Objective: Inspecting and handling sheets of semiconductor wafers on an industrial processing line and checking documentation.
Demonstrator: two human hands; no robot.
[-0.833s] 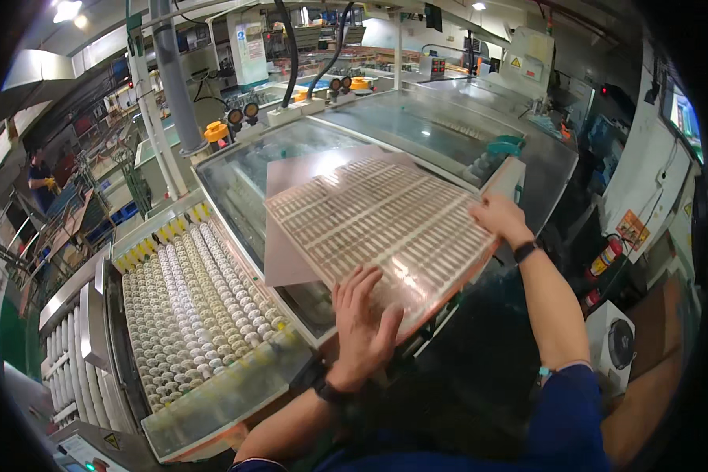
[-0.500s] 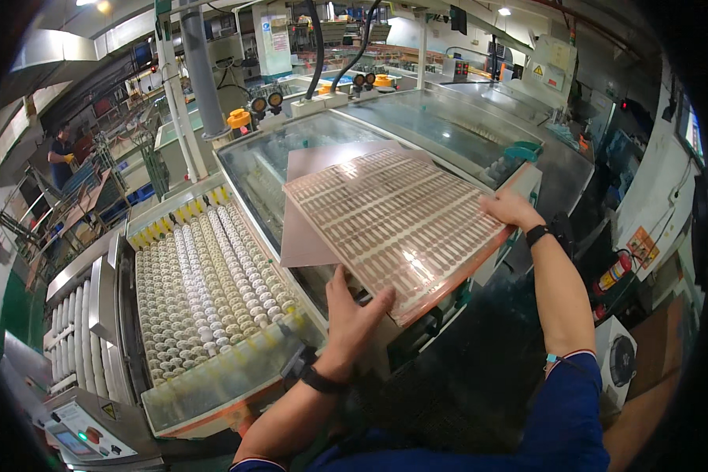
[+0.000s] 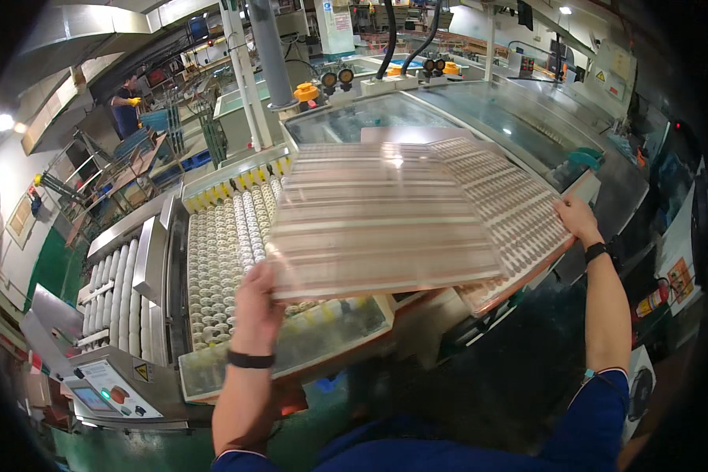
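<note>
My left hand (image 3: 257, 307) is clamped on the near left corner of the top panel (image 3: 377, 224), fingers smeared by blur. Panel: thin, flat, coppery beige, paler bands running left to right; finer pattern lost in the blur, one bright glare spot toward the far edge. Its left part is over the wheels (image 3: 220, 275); its right part overlaps the lower panel (image 3: 519, 200).

My right hand (image 3: 578, 219): fingers closed on the right edge of the lower panel. This one reads sharper: rows of small, long brown marks on a pale glossy ground, copper-coloured strip along the near edge. A plain pink sheet (image 3: 433, 134) shows at the far side of both, smooth-faced.

Wheels: pale, ridged discs set in close rows, yellow fittings (image 3: 236, 189) along their far end. Farther left, smooth pale rollers (image 3: 122, 307) beside a shiny metal cover (image 3: 151, 259). Near left, a control box (image 3: 106, 377) with a small screen and a lit green button.

Beyond the panels: flat see-through lids (image 3: 488, 114), hazy sheen; round orange cap (image 3: 306, 92); black hoses (image 3: 392, 39), curved. Far left, a co-worker (image 3: 124, 114), dark clothing, yellow gloves.
</note>
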